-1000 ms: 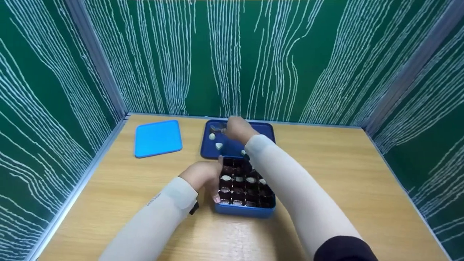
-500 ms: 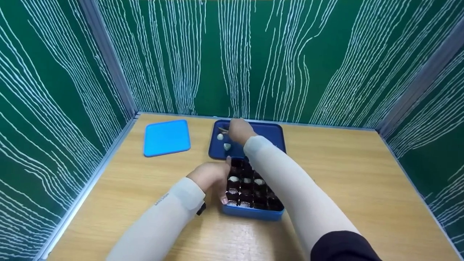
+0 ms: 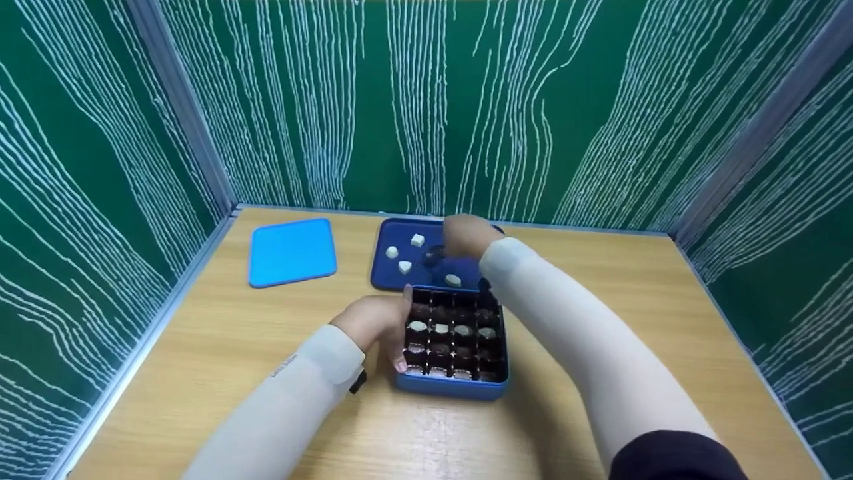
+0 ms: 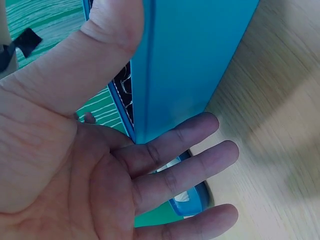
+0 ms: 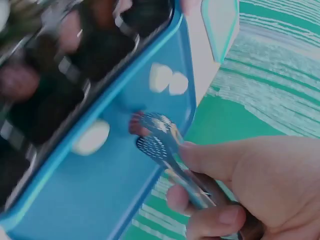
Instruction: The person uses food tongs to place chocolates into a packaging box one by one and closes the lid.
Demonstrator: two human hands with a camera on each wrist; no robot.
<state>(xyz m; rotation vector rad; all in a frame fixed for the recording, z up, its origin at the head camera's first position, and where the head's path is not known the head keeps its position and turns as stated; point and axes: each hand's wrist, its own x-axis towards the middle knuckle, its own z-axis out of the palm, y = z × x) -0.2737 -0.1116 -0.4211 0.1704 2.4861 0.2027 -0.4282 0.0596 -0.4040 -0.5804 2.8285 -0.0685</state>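
Note:
My right hand [image 3: 466,235] holds small metal tongs [image 5: 167,150] with perforated tips over the dark blue tray [image 3: 380,277]. Right at the tips, in the right wrist view, is a reddish-brown piece [image 5: 136,124], blurred; whether the tongs grip it I cannot tell. Pale chocolate-like pieces [image 3: 404,267] lie on the tray. In front stands a blue box [image 3: 450,387] with a dark divided insert, holding a row of pale pieces [image 3: 442,329] and brown ones. My left hand [image 3: 373,323] rests along its left side, thumb at the near corner, fingers straight past the far corner.
A bright blue lid-like panel [image 3: 293,252] lies flat at the back left of the wooden table [image 3: 300,393]. Green walls [image 3: 413,133] with white lines close off the back and both sides. The box's far edge sits against the tray's front.
My right hand and tongs have moved right across the tray, uncovering a pale cube on its left part. The left hand stays at the box. The head view shifted slightly and back.

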